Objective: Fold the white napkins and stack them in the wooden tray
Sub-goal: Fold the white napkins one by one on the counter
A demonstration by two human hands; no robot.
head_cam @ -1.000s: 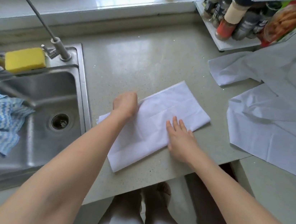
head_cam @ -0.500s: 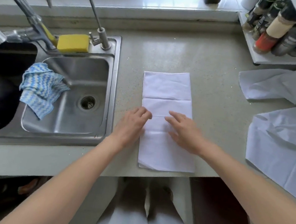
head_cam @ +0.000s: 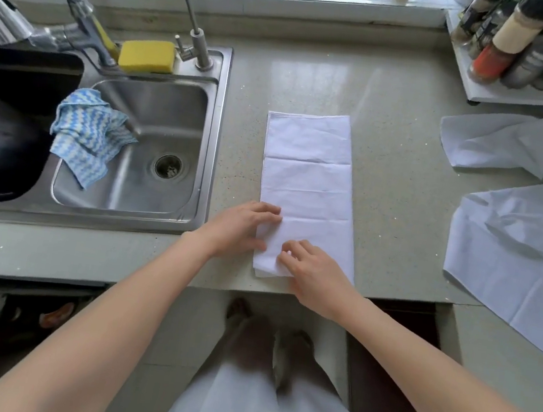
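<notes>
The folded napkin (head_cam: pixel 307 183) lies on the bench (head_cam: pixel 398 202), long axis running twelve to six. Both hands sit at its six o'clock end: the left hand (head_cam: pixel 243 226) rests flat on the nine o'clock edge, while the right hand (head_cam: pixel 313 273), fingers curled, seems to pinch the near corner. The far end lies at twelve o'clock from both hands.

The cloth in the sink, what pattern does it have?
The cloth has blue and white zigzag stripes, seen in the head view.

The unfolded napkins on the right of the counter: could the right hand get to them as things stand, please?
Probably yes. The right hand rests on the folded napkin, and only bare counter lies between it and the unfolded napkins.
</notes>
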